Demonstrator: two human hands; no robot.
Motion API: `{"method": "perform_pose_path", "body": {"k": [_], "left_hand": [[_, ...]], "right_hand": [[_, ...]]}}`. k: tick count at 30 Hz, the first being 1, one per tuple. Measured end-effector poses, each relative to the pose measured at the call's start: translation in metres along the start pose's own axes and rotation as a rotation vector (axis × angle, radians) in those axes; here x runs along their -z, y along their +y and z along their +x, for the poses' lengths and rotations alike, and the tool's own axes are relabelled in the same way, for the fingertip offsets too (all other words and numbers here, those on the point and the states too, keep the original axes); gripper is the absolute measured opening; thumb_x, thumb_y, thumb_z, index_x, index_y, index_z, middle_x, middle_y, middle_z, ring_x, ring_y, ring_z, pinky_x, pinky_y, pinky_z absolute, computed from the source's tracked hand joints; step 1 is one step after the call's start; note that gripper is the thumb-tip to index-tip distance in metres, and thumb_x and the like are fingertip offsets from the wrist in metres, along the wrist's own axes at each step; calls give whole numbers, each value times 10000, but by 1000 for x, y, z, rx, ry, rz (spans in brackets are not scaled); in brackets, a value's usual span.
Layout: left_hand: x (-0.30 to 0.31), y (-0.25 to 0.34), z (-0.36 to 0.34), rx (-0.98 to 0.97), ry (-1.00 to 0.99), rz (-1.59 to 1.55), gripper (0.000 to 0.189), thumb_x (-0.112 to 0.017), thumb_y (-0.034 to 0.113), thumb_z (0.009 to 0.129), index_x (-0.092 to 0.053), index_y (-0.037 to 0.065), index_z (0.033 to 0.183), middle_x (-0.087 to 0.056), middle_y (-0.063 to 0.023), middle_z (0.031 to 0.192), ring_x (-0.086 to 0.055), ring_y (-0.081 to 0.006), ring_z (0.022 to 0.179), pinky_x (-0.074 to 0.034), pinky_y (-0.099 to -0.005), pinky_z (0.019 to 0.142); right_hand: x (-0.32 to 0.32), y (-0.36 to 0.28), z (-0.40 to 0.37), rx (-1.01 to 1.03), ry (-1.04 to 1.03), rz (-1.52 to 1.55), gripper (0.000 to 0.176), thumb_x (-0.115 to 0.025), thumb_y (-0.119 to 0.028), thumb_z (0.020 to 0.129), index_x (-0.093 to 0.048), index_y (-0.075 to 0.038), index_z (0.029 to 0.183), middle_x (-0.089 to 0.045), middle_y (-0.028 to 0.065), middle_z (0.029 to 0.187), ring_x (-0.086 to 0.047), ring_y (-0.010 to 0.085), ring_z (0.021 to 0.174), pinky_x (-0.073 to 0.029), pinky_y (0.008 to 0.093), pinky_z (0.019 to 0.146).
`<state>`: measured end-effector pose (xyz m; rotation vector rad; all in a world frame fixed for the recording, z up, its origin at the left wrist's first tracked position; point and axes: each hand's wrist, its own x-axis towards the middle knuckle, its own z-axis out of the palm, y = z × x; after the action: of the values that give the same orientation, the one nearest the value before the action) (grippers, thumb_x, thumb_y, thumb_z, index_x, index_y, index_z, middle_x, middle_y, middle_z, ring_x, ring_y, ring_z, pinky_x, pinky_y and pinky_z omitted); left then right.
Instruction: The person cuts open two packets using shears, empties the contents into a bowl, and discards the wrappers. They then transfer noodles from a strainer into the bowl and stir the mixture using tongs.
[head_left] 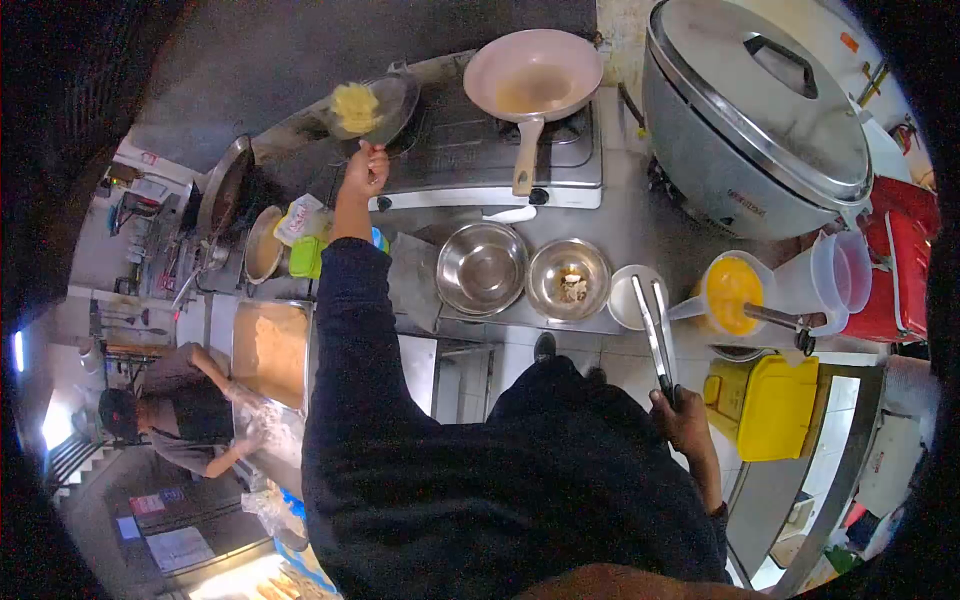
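Note:
My left hand [368, 170] is closed at the near edge of a dark pan [398, 105] on the stove, its fingers around what looks like a thin handle. Yellow food [355, 107] lies over that pan, on the far side of the hand. On the right, my right hand [686, 420] grips the dark end of metal tongs [655, 335], whose tips point away beside a small white bowl [636, 297]. Two steel bowls stand between the hands: one bare inside [482, 268], the other [568, 280] with small brownish bits in it.
A pink pan [534, 75] sits on the stove [480, 170]. A large cooker [760, 120] stands at the back right, near a jug of yellow liquid [732, 290] and a clear container [825, 280]. At left, another person [180, 410] works over a floury tray [272, 350].

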<state>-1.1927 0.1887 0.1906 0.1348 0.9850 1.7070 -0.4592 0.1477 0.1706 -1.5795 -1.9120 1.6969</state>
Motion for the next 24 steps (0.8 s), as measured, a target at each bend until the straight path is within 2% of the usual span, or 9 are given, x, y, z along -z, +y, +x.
{"method": "perform_pose_path", "body": {"k": [2,5,11,12,15,16,18,21,24], "left_hand": [[1,11,-1,35,-18,-103,438,-441,485,1004,-518,73,872,-390,33,609,-344,-63,442,-301,-209,399],[8,9,-3,-67,78,13,436,-430,482,1010,-516,75,877,-377,39,609,-325,-62,440,-290,-209,400],[25,12,-13,-56,23,0,403,-427,462,1017,-515,96,874,-361,52,603,-328,-57,454,-279,-205,394],[33,7,-16,-58,41,112,390,-425,450,1021,-506,99,872,-353,57,603,-330,-55,460,-288,-204,404],[40,9,-19,-12,-37,59,382,-435,444,1019,-497,98,870,-349,58,607,-331,-57,458,-302,-206,416],[37,10,-24,22,-19,-100,374,-448,440,1015,-497,97,876,-353,51,607,-334,-61,457,-308,-208,425],[35,11,-36,61,-106,-138,371,-462,444,1008,-498,98,880,-356,48,605,-343,-64,457,-306,-210,424],[25,-3,-67,117,-176,-124,380,-508,469,977,-501,101,884,-367,40,603,-350,-54,454,-287,-206,412],[4,-38,-125,122,-169,-94,402,-548,501,946,-509,105,886,-377,54,608,-324,-27,440,-245,-181,370]], "right_hand": [[-2,-3,4,11,-38,-39,486,-648,-388,931,-556,27,697,-509,100,540,-449,153,515,-398,365,506],[-9,0,15,23,-47,16,495,-652,-398,928,-556,31,701,-510,95,539,-449,156,509,-396,368,504],[-14,-33,21,48,-84,-69,474,-655,-389,927,-571,32,727,-519,106,547,-454,162,511,-401,380,510],[-14,-34,21,45,-114,-22,465,-649,-384,934,-580,33,739,-531,108,554,-459,158,514,-409,370,515],[-18,-26,24,105,-85,-97,455,-647,-380,938,-588,31,752,-532,88,555,-454,139,526,-407,348,515],[-16,-29,22,68,-109,-79,424,-639,-356,945,-580,15,749,-533,62,566,-470,126,530,-408,331,509],[-12,-39,14,-7,-161,-42,369,-624,-308,959,-565,-16,742,-534,12,589,-502,100,536,-412,297,497],[-7,-24,10,-8,-147,-26,372,-623,-310,959,-563,-18,736,-534,13,586,-504,104,523,-413,297,488],[6,-19,-1,-17,-121,-1,442,-636,-386,946,-617,22,776,-535,37,573,-485,109,551,-411,318,515]]}}
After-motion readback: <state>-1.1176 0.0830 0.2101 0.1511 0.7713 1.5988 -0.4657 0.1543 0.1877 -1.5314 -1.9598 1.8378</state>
